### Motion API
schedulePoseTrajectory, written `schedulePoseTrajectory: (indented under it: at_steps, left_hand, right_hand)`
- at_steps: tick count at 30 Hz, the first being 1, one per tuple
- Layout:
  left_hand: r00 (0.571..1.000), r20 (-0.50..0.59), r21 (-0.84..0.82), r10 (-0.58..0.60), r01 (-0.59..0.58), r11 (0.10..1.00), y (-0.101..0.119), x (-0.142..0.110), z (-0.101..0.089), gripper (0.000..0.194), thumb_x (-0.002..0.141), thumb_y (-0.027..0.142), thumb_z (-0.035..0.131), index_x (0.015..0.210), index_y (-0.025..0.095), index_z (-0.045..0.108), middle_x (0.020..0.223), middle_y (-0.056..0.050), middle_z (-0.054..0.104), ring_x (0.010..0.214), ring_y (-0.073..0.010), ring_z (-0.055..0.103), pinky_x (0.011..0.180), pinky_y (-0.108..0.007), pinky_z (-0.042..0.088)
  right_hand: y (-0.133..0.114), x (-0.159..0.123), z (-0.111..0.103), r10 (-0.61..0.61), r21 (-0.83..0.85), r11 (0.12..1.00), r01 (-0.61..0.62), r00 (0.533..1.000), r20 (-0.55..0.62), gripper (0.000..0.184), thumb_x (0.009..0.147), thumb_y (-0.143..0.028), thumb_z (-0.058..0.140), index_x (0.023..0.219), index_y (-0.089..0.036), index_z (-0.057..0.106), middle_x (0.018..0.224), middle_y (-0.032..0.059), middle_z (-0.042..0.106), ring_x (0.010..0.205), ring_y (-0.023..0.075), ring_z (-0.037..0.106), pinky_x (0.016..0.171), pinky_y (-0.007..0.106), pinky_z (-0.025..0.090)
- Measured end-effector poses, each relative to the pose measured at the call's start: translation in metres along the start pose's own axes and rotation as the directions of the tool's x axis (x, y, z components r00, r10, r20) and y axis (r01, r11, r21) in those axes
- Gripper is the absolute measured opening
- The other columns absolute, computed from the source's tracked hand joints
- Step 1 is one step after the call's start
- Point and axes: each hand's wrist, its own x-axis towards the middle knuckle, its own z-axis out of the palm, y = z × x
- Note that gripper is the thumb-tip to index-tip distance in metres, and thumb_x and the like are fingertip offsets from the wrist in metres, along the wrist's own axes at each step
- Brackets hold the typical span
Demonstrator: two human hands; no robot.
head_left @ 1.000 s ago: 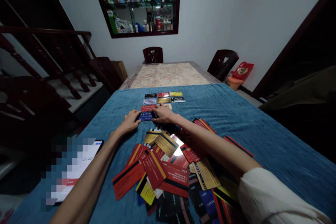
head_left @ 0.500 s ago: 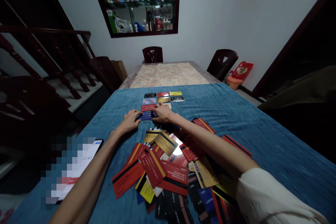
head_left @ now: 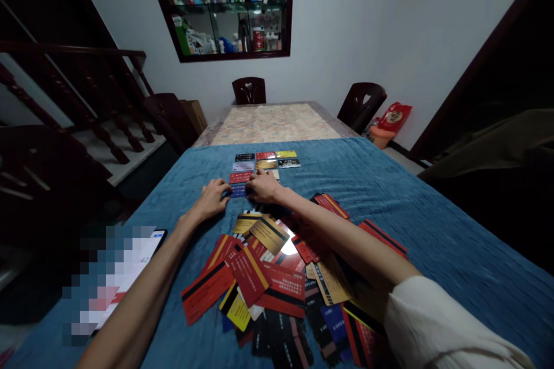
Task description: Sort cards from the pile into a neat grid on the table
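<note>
Both my hands reach to the middle of a table covered by a blue cloth (head_left: 389, 184). My left hand (head_left: 212, 197) and my right hand (head_left: 262, 185) pinch the two ends of a blue card (head_left: 238, 191) that lies flat on the cloth. Just beyond it lies a red card (head_left: 240, 177), and farther on a neat grid of several cards (head_left: 266, 161) in black, red, yellow and white. Under my forearms spreads a loose heap of cards (head_left: 277, 282), mostly red, with gold, black and blue ones.
A phone (head_left: 125, 277) lies on the cloth at the near left. Past the cloth the table shows a marbled top (head_left: 277, 121). Dark wooden chairs (head_left: 361, 105) stand around it. A stair railing (head_left: 86, 86) runs on the left, a glass wall cabinet (head_left: 225, 6) hangs behind.
My hands have stayed on the blue card, with the fingers drawn slightly closer over it. The view has shifted a little to the right.
</note>
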Motion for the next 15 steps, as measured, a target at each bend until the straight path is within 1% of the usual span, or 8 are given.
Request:
schedulePoseTrajectory:
  at_steps: [4, 7, 11, 15]
  left_hand:
    - [0.999, -0.027, -0.015, 0.041, -0.041, 0.999, 0.009, -0.002, -0.008, 0.025, 0.08, 0.025, 0.053, 0.1, 0.021, 0.068, 0.116, -0.011, 0.062, 0.112, -0.0318, 0.05, 0.093, -0.052, 0.043]
    - [0.996, -0.051, -0.055, 0.072, -0.074, 0.996, 0.019, -0.003, -0.014, 0.024, 0.079, 0.026, 0.055, 0.098, 0.022, 0.069, 0.116, -0.01, 0.063, 0.114, -0.0316, 0.049, 0.095, -0.053, 0.041]
    - [0.989, -0.055, -0.104, 0.135, -0.14, 0.985, 0.037, -0.003, -0.023, 0.023, 0.08, 0.028, 0.057, 0.098, 0.021, 0.069, 0.115, -0.009, 0.063, 0.115, -0.0313, 0.048, 0.098, -0.053, 0.039]
    - [0.978, -0.037, -0.14, 0.207, -0.21, 0.968, 0.058, -0.006, -0.031, 0.025, 0.079, 0.025, 0.059, 0.101, 0.021, 0.07, 0.116, -0.008, 0.063, 0.116, -0.0301, 0.047, 0.099, -0.051, 0.038]
  right_hand:
    - [0.001, -0.009, -0.006, 0.012, -0.007, 1.0, -0.012, 1.0, -0.011, 0.039, 0.088, -0.04, 0.058, 0.123, -0.023, 0.064, 0.129, 0.0121, 0.059, 0.12, 0.0342, 0.041, 0.088, 0.045, 0.04]
    - [0.003, -0.022, -0.012, 0.019, 0.002, 1.0, -0.019, 1.0, -0.022, 0.036, 0.089, -0.039, 0.056, 0.121, -0.024, 0.064, 0.128, 0.0113, 0.059, 0.119, 0.0334, 0.041, 0.088, 0.045, 0.039]
    - [0.003, -0.047, -0.019, 0.034, 0.022, 0.999, -0.033, 0.998, -0.061, 0.032, 0.091, -0.039, 0.054, 0.117, -0.023, 0.066, 0.125, 0.0101, 0.062, 0.119, 0.0324, 0.041, 0.088, 0.043, 0.036]
    - [-0.004, -0.08, -0.02, 0.054, 0.032, 0.998, -0.052, 0.995, -0.083, 0.033, 0.093, -0.039, 0.053, 0.12, -0.022, 0.065, 0.124, 0.0108, 0.063, 0.12, 0.0319, 0.041, 0.089, 0.043, 0.034]
